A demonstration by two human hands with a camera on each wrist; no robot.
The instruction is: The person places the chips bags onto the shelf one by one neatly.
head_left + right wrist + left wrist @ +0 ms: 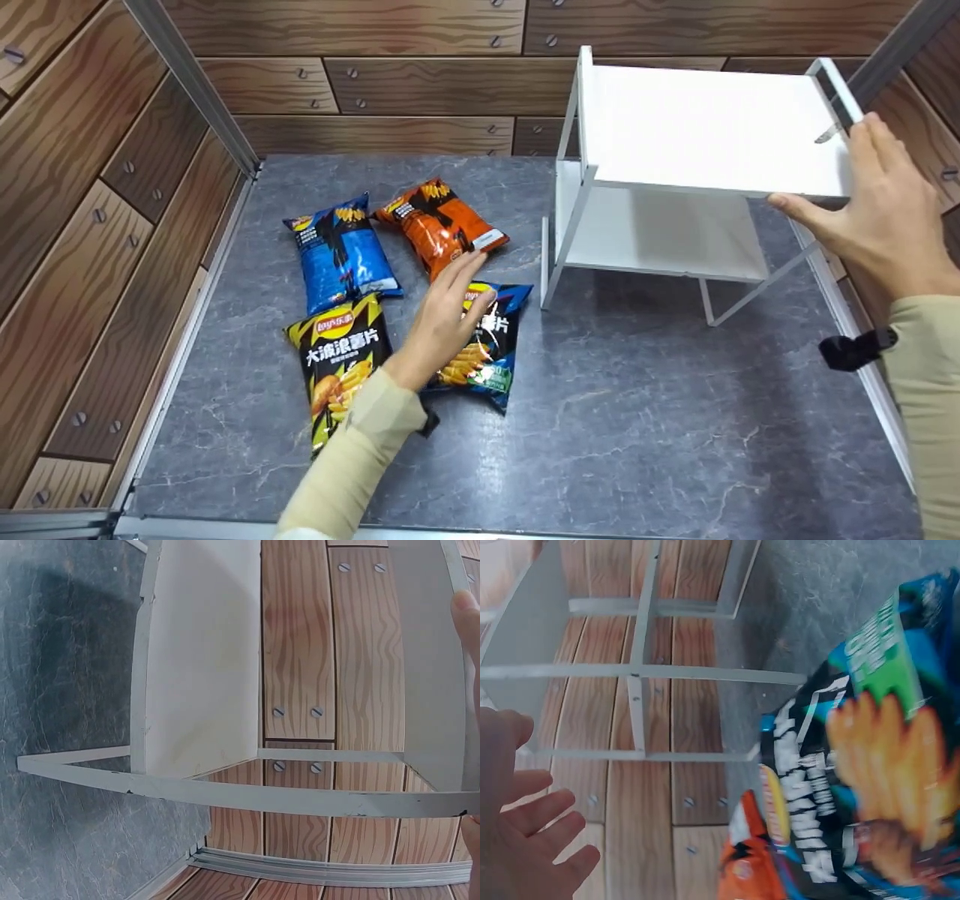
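My right hand (892, 195) holds the front right corner of a white two-tier shelf rack (720, 127), thumb along the top board's front edge and fingers at the side frame. In the right wrist view only parts of that hand (469, 626) show at the rack's edge. My left hand (442, 319) hovers with extended fingers over a black-and-blue chip bag (480, 360), partly covering it from above. The left wrist view shows the loosely spread left fingers (547, 817), with nothing in them. An orange chip bag (442, 225) lies just beyond the fingertips.
A blue chip bag (345, 255) and a black-and-yellow chip bag (341, 360) lie to the left on the grey marbled surface (637, 435). Wood-patterned walls (420, 90) enclose the back and sides. The rack's lower board (675, 232) sits above slanted legs.
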